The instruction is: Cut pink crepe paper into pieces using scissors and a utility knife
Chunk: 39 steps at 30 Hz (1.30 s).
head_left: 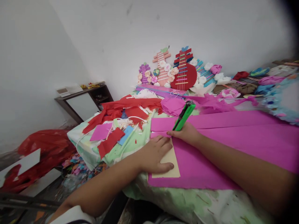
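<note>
A large magenta sheet (233,143) covers the right part of the cloth-covered table. On its left end lies a cream rectangular card (173,158). My left hand (156,155) rests flat on the card, its fingers and thumb spread. My right hand (185,133) is closed around a green and black tool (184,115), held upright and tilted right. The lower end of the tool meets the card's far right corner area; its tip is hidden by my fingers.
Red fabric (134,104), a red piece (111,141) and a blue piece (126,135) lie at left on the table. Several decorated instrument shapes (184,73) lean against the wall behind. A low cabinet (81,105) stands beyond the left edge.
</note>
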Available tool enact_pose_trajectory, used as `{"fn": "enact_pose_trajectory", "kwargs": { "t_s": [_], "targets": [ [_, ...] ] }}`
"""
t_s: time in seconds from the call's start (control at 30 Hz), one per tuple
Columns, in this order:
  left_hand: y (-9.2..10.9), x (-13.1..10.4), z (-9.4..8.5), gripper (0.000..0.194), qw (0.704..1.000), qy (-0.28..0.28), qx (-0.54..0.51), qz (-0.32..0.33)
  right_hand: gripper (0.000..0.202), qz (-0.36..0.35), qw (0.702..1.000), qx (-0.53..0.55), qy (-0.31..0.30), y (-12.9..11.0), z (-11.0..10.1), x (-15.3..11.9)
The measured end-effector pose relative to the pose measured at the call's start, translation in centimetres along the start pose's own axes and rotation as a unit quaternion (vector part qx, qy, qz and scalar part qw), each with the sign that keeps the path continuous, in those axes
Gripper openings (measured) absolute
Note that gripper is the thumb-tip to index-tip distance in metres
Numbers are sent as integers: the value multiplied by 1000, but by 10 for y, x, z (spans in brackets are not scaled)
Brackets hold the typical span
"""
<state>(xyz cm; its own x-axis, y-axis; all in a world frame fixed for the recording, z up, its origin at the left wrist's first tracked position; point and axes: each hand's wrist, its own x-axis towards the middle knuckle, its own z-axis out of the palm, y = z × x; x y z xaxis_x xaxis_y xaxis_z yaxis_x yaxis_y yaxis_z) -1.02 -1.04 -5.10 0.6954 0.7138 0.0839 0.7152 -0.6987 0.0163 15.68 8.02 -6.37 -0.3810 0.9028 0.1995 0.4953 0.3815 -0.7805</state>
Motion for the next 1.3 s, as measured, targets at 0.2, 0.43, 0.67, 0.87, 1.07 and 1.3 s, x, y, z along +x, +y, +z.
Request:
{"fn": "enact_pose_trajectory", "kwargs": {
  "t_s": [0.2, 0.43, 0.67, 0.87, 1.07, 1.3],
  "targets": [
    [0, 0, 1, 59, 1000, -6, -4, -2, 32, 1, 1000, 8, 14, 4, -1, 1],
    [-1, 1, 1, 60, 1000, -26, -9, -10, 34, -42, 998, 18, -40, 2, -3, -1],
    [-2, 1, 2, 61, 1000, -21, -19, -5, 35, -29, 999, 7, -33, 2, 0, -1],
    [-2, 0, 2, 61, 999, -31, -12, -9, 37, -23, 999, 9, -26, 1, 0, 0],
    [-1, 1, 1, 61, 999, -39, -13, -16, 38, -14, 1000, 18, -9, 4, 0, 0],
    [-2, 0, 1, 64, 999, -43, -15, -16, 36, -22, 998, 44, -35, 4, -4, -1]
  ]
}}
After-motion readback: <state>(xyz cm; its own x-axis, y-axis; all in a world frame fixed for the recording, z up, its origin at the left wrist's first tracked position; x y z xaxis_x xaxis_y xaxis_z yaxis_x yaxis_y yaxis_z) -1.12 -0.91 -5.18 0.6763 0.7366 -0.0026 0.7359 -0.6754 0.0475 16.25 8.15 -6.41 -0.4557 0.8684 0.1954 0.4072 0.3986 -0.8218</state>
